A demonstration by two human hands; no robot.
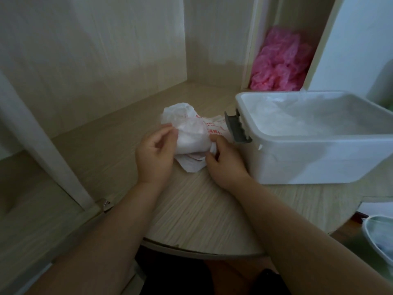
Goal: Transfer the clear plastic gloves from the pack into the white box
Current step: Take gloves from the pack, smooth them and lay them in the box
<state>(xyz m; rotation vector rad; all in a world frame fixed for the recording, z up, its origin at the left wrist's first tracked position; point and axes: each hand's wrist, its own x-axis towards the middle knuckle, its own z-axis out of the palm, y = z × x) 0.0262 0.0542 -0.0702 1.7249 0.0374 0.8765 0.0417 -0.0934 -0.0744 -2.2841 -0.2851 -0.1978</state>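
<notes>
White plastic with red print makes up the crumpled pack (192, 135), which lies on the pale wood-grain worktop (191, 211) just left of the white box (314, 160), its right end reaching the box's grey latch (237, 129). Both hands are on the pack. The left hand (156, 154) is on the side of the pack away from the box, with its fingertips closed in a pinch on the pack's edge. The right hand (223, 161) is between the pack and the box wall, its fingers curled around the near right corner of the pack. The box is open at the top, and clear plastic gloves (297, 118) lie loosely piled inside it. Behind the box, in a narrow cabinet recess, sits a heap of pink crinkled plastic (280, 62).
</notes>
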